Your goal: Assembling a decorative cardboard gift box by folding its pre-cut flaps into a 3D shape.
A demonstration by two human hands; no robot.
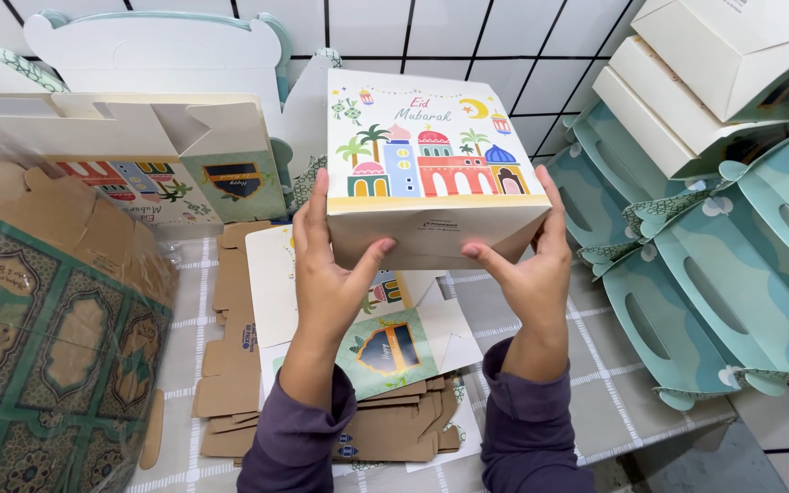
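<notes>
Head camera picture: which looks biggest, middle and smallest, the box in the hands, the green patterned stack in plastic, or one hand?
1. Green patterned stack in plastic, though it lies nearer the camera, so unsure.
2. Painted box, held between the left hand and right hand.
3. One hand; both look alike.

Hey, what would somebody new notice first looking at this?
Probably the folded white box with colourful domed buildings, held up at centre between the left hand and right hand. Below lies a pile of flat box blanks; teal handled carriers fan out at right.
</notes>
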